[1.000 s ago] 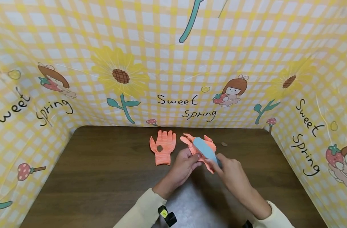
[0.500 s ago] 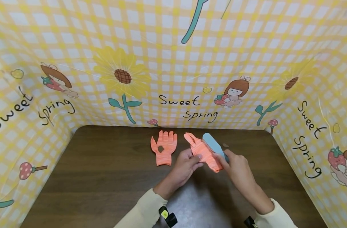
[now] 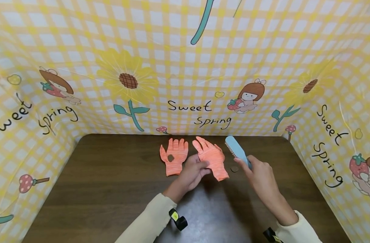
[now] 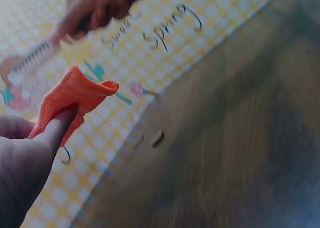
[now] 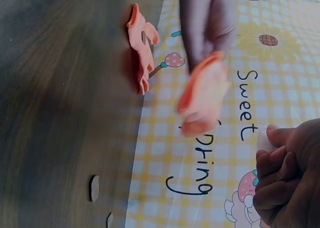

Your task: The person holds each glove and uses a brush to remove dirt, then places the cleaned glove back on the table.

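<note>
In the head view, my left hand (image 3: pixel 194 171) holds an orange knit glove (image 3: pixel 214 159) by its side, raised above the table, thumb on top and cuff toward me. My right hand (image 3: pixel 262 177) grips a light blue brush (image 3: pixel 237 148) by its handle, to the right of the glove and apart from it. Its bristles face the glove. A second orange glove (image 3: pixel 176 166) lies flat on the left, fingers pointing away, with a brown patch (image 3: pixel 171 158) on its palm. A small brown piece (image 3: pixel 234 169) shows between the held glove and the brush.
Two small flat pieces show in the left wrist view, a nearer one (image 4: pixel 158 139) and a fainter one (image 4: pixel 138 142). The dark wooden table (image 3: pixel 112 189) is enclosed by yellow checked cloth (image 3: pixel 185 67) at the back and both sides.
The brush has moved right, off the glove. My left hand has turned the glove so its fingers point away. A brown piece now shows beside the glove where none was visible before.
</note>
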A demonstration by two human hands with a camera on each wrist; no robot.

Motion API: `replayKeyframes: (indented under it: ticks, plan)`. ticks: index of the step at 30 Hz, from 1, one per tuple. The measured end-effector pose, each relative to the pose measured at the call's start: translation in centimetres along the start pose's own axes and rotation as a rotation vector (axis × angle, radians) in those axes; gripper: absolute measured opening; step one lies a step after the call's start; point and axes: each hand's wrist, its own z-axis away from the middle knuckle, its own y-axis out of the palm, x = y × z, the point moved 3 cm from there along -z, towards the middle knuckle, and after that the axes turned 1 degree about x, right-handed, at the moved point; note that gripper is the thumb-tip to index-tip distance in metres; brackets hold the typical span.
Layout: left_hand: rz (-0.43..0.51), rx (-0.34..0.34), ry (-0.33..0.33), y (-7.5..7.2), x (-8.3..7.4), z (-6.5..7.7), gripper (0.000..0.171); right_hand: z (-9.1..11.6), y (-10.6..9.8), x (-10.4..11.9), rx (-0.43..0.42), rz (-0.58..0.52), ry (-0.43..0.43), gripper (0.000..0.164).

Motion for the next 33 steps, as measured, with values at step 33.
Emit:
replayKeyframes:
  ticks: [33]
  plan:
    - [-0.759, -0.487, -0.227, 0.5, 0.6, -6.9, 0.054, 0.9, -0.4, 0.2, 0.036, 0.033, -0.002, 0.035]
